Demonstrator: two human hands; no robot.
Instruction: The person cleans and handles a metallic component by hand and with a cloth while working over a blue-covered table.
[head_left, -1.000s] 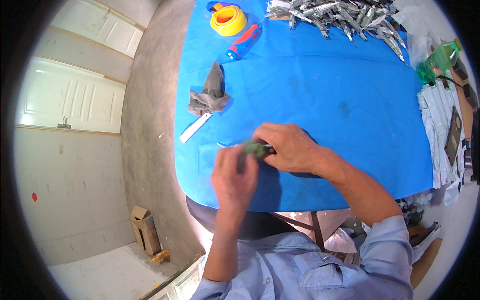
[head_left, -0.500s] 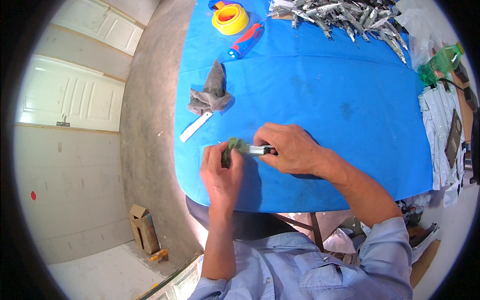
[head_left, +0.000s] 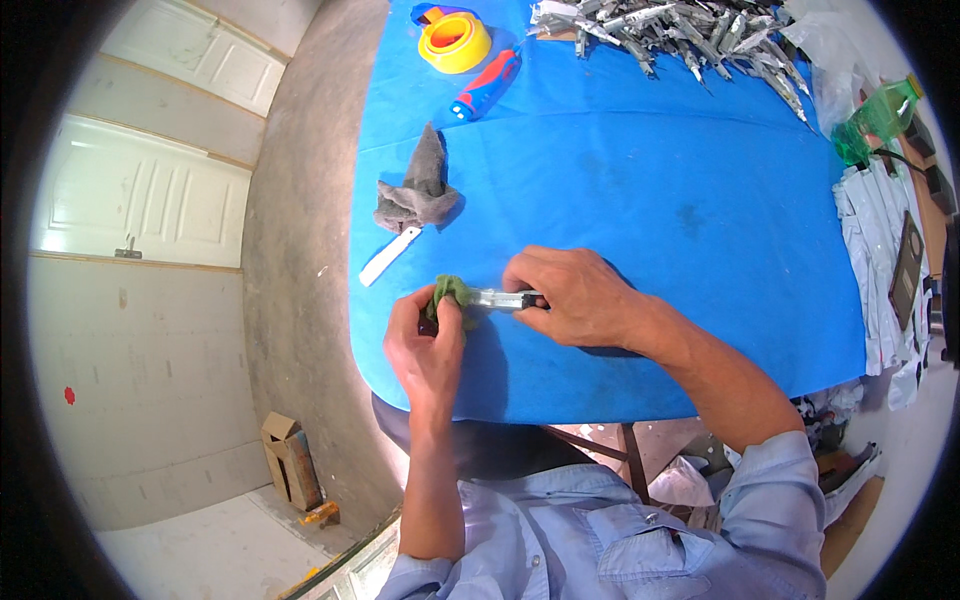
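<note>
My left hand (head_left: 426, 345) pinches a green cloth (head_left: 452, 290) around the left end of a slim silvery metal piece (head_left: 490, 299). At the other end, my right hand (head_left: 575, 295) grips the piece by its black end, with fingers and thumb closed on it. Its exact kind is too small to tell, and the cloth hides its left tip. Up and left of my left hand lies a white strip (head_left: 388, 258) with a small hole near one end. A crumpled grey cloth (head_left: 420, 190) touches the strip's upper end.
Farther off on the blue-covered table (head_left: 620, 200) are a yellow tape roll (head_left: 454, 42) and a red-and-blue handled tool (head_left: 486, 86). A heap of similar metal pieces (head_left: 690, 35) lies at the far edge. On the right are a green plastic bottle (head_left: 880, 118) and white plastic bags (head_left: 868, 260).
My left hand and the green cloth have shifted left along the metal piece, baring more of it. My right hand has barely moved and keeps its grip.
</note>
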